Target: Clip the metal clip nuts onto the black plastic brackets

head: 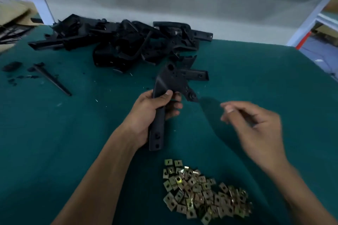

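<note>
Nearest, between the two forearms, lies a loose heap of metal clip nuts [204,192] on the green mat [54,133]; small, light and springy by the look of them, best pinched by their flat edges. Just beyond, the left hand [151,113] grips a black plastic bracket [164,100] round its narrow shaft, its broad perforated end pointing away; it looks stiff and light. To its right, the right hand [256,122] hovers blurred, fingers loosely curled, seemingly holding nothing. Farther off sits the pile of brackets [118,42].
</note>
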Available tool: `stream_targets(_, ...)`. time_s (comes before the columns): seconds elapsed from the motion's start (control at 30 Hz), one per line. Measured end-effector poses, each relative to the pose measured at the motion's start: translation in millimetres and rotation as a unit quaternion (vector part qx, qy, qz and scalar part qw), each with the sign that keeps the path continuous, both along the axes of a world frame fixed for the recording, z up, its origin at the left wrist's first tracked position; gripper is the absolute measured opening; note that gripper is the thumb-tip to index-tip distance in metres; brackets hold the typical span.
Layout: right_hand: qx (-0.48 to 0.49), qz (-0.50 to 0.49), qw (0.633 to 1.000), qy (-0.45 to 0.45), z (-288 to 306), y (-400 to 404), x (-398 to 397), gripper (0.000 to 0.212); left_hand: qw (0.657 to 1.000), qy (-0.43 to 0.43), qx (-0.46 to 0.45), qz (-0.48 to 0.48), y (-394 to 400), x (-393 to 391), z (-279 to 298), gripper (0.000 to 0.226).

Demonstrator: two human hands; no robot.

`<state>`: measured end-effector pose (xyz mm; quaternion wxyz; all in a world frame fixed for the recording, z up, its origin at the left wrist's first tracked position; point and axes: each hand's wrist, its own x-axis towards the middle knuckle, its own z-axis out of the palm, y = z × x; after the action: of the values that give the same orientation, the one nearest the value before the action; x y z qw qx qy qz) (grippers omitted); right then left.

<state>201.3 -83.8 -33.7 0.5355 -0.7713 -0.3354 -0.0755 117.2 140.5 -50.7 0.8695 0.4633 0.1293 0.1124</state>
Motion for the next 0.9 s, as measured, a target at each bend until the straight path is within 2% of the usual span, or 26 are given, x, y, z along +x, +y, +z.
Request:
stream_targets(0.07,0.023,-0.002,0.994,0.108,-9,-23,-2,0.014,0.999,0.000,0.032,-0.024,-1,1,-3,0.014)
stream_targets(0.13,-0.011,0.023,0.987,0.157,-18,-43,-11,0.014,0.998,0.007,0.049,-0.042,-1,2,-3,0.015)
stream_targets(0.3,-0.121,0.106,0.976,0.144,-17,-67,-31,0.014,0.992,0.031,0.100,-0.068,2,1,-2,0.016)
stream_targets(0.4,-0.185,0.125,0.963,0.151,-10,-73,-38,0.016,0.990,-0.008,0.096,-0.105,3,-1,-2,0.018)
stream_targets(0.47,-0.212,0.140,0.952,0.173,-6,-80,-41,0.024,0.987,-0.033,0.079,-0.134,4,-1,-2,0.009)
stream_targets(0.5,-0.222,0.143,0.946,0.186,-4,-85,-42,0.031,0.986,-0.031,0.087,-0.136,4,-1,-3,0.013)
stream_targets(0.57,-0.234,0.127,0.945,0.189,-3,-92,-47,0.039,0.985,-0.018,0.123,-0.121,4,0,-4,0.034)
stream_targets(0.63,-0.236,0.107,0.953,0.160,-6,-95,-53,0.027,0.985,-0.012,0.145,-0.096,3,1,-4,0.048)
stream_targets(0.73,-0.265,0.086,0.953,0.118,-10,-95,-57,0.015,0.984,-0.010,0.153,-0.094,2,1,-5,0.045)
stream_targets(0.8,-0.275,0.088,0.951,0.111,-14,-95,-55,0.023,0.982,-0.015,0.157,-0.107,1,1,-6,0.044)
stream_targets(0.87,-0.250,0.100,0.953,0.135,-17,-96,-53,0.029,0.980,-0.019,0.163,-0.113,1,2,-7,0.044)
stream_targets(0.9,-0.219,0.106,0.956,0.166,-17,-96,-52,0.025,0.979,-0.022,0.168,-0.115,1,3,-8,0.045)
